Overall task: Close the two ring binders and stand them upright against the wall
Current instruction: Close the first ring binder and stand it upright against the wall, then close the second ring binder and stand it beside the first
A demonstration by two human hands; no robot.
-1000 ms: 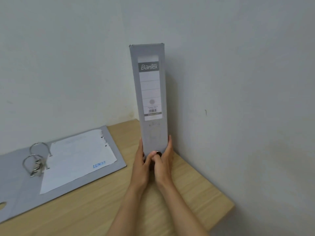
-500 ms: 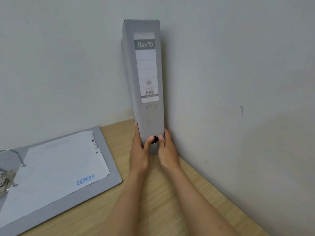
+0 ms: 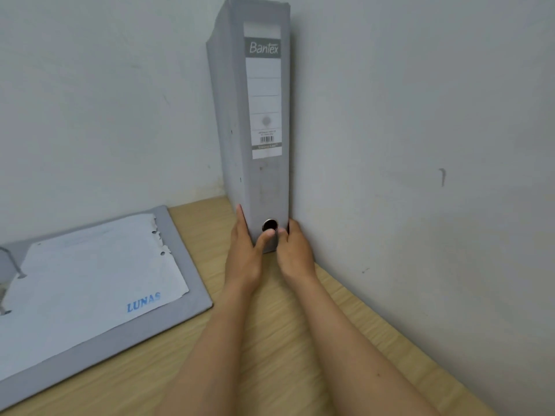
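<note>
A closed grey Bantex ring binder (image 3: pixel 258 121) stands upright in the corner where the two walls meet, spine toward me, its right side against the right wall. My left hand (image 3: pixel 244 253) grips its lower left edge, thumb just below the spine's finger hole. My right hand (image 3: pixel 295 253) grips the lower right edge, between the binder and the wall. A second grey ring binder (image 3: pixel 180 244) lies open and flat on the wooden table at the left, with a torn white sheet (image 3: pixel 90 283) marked LUNAS on it. Its metal rings (image 3: pixel 12 262) show at the left edge.
The light wooden table (image 3: pixel 285 340) meets a white wall (image 3: pixel 420 175) on the right and another white wall (image 3: pixel 105 100) behind. Bare table surface lies between the open binder and the right wall, under my forearms.
Both hands have pushed the upright binder away from me, deeper into the corner. The view has moved closer and to the right, so the open binder's rings are nearly out of view.
</note>
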